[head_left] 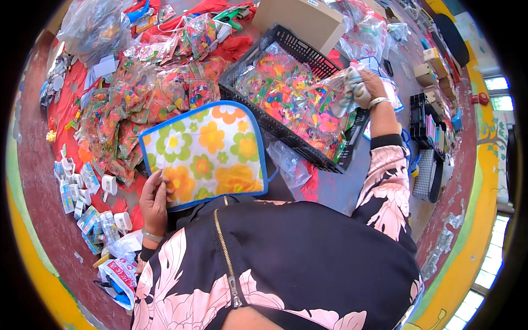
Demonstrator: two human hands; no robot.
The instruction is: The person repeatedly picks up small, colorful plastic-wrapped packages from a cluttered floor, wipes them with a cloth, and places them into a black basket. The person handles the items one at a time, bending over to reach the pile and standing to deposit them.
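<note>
Here lies a lettered bag (122, 270), left hand (153, 204) nearby.

Cardboard box (300, 25) — white bag (122, 278)

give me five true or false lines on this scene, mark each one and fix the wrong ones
1. The left hand is at the edge of the flowered pad. True.
2. The pad's border is red. False: the border is blue.
3. A cardboard box stands beyond the black crate. True.
4. The crate is empty. False: it holds many clear packets of colourful pieces.
5. The right hand lies flat on the pad. False: it grips a crumpled, pale bundle at the crate's right end.
</note>
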